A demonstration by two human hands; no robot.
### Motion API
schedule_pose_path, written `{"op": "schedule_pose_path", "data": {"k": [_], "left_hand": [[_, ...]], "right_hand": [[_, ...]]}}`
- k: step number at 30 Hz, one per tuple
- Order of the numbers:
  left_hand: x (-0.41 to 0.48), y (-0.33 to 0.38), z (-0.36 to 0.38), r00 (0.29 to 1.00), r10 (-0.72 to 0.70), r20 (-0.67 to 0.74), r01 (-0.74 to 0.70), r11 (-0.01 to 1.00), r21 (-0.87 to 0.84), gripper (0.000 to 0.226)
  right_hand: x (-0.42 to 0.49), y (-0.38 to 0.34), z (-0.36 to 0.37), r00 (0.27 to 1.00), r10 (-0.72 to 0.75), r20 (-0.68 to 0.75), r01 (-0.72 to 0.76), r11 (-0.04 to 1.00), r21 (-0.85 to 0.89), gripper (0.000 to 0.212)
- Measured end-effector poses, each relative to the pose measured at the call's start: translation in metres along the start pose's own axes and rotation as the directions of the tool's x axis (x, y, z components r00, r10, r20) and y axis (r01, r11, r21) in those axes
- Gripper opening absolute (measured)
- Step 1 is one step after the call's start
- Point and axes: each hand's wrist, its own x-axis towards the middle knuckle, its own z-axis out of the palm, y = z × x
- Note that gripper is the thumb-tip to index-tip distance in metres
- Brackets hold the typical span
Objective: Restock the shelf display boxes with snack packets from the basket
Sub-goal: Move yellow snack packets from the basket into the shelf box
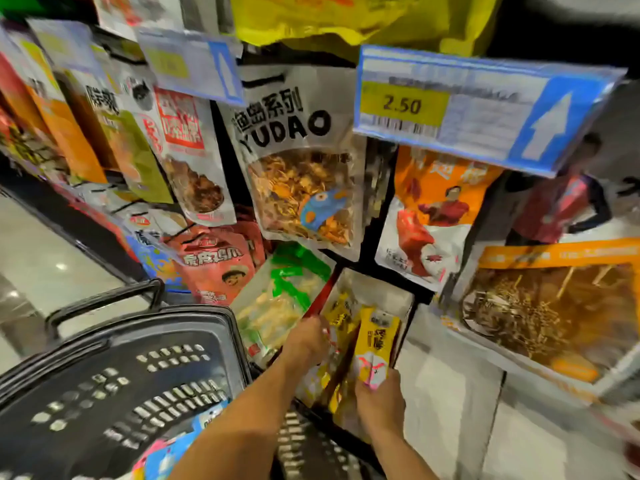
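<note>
Packets point(373, 344) betw. R-hand fingers point(367, 385)

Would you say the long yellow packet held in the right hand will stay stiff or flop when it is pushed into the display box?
The yellow packet looks slim and glossy, so probably light and a bit slippery. Pinched at one end by the right hand, it stays fairly straight, so likely semi-stiff.

1. Standing on the pale tiled floor point(41, 258): a black plastic basket point(114, 382).
2. Sitting on the low dark shelf point(420, 296): a display box point(374, 289) of yellow snack packets point(375, 341).
3. Lying just left of it: a green-topped bag point(280, 299).
</note>
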Motion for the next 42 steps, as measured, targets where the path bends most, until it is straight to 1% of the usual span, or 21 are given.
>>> {"op": "schedule_pose_path", "data": {"k": [3,6,8,10,11,13,14,16,18,20,22,24,27,31,35,39,41,42], "left_hand": [[0.017,-0.009,0.008,1.000,0.000,0.016,0.000,1.000,0.018,0.024],[0.024,-0.017,0.020,0.999,0.004,0.045,-0.009,0.995,0.099,0.023],[0.025,-0.019,0.026,0.998,0.016,0.053,-0.025,0.983,0.180,0.024],[0.019,-0.015,0.027,0.993,0.024,0.118,-0.058,0.954,0.293,0.036],[0.016,-0.013,0.029,0.988,0.035,0.150,-0.090,0.923,0.373,0.044],[0.010,-0.012,0.030,0.980,0.095,0.172,-0.170,0.849,0.501,0.056],[0.008,-0.013,0.030,0.974,0.132,0.187,-0.214,0.815,0.539,0.059],[0.008,-0.016,0.031,0.942,0.193,0.274,-0.323,0.747,0.581,0.062],[0.006,-0.018,0.032,0.910,0.219,0.352,-0.404,0.662,0.631,0.063],[0.006,-0.020,0.036,0.902,0.231,0.365,-0.426,0.611,0.667,0.061],[0.010,-0.023,0.041,0.910,0.231,0.343,-0.411,0.591,0.694,0.062],[0.014,-0.024,0.045,0.915,0.208,0.346,-0.400,0.590,0.702,0.064],[0.017,-0.025,0.045,0.920,0.151,0.361,-0.375,0.608,0.700,0.068],[0.021,-0.031,0.053,0.923,0.074,0.377,-0.340,0.614,0.712,0.070],[0.025,-0.035,0.060,0.921,-0.002,0.390,-0.294,0.653,0.698,0.075],[0.024,-0.035,0.068,0.934,-0.066,0.350,-0.241,0.606,0.758,0.086],[0.022,-0.031,0.071,0.944,-0.071,0.323,-0.223,0.584,0.780,0.095],[0.021,-0.027,0.071,0.947,-0.067,0.315,-0.223,0.570,0.791,0.094]], "right_hand": [[0.017,-0.002,0.009,0.999,-0.030,-0.014,0.029,1.000,-0.009,0.045],[0.024,0.000,0.013,0.996,-0.076,-0.052,0.073,0.996,-0.058,0.061],[0.023,0.001,0.014,0.988,-0.144,-0.052,0.134,0.979,-0.156,0.060],[0.016,0.003,0.015,0.983,-0.186,-0.009,0.175,0.941,-0.289,0.057],[0.012,0.004,0.016,0.980,-0.198,0.009,0.188,0.915,-0.357,0.055],[0.004,0.006,0.018,0.965,-0.261,0.036,0.245,0.841,-0.483,0.056],[0.001,0.007,0.019,0.948,-0.312,0.058,0.294,0.795,-0.530,0.058],[0.001,0.010,0.018,0.906,-0.394,0.152,0.400,0.682,-0.612,0.061],[0.005,0.012,0.013,0.874,-0.416,0.250,0.466,0.574,-0.674,0.060],[0.009,0.012,0.006,0.861,-0.415,0.294,0.485,0.495,-0.721,0.063],[0.013,0.012,0.001,0.851,-0.406,0.334,0.502,0.439,-0.745,0.070],[0.016,0.012,-0.002,0.837,-0.408,0.366,0.527,0.421,-0.738,0.076],[0.019,0.010,-0.005,0.819,-0.439,0.369,0.550,0.419,-0.722,0.078],[0.019,0.010,-0.005,0.824,-0.409,0.393,0.555,0.442,-0.705,0.072],[0.020,0.011,-0.002,0.814,-0.430,0.390,0.567,0.447,-0.692,0.068],[0.020,0.013,-0.001,0.811,-0.423,0.405,0.571,0.419,-0.706,0.069],[0.021,0.014,0.001,0.815,-0.420,0.399,0.565,0.424,-0.708,0.069],[0.021,0.014,0.002,0.816,-0.423,0.395,0.565,0.432,-0.703,0.069]]}}
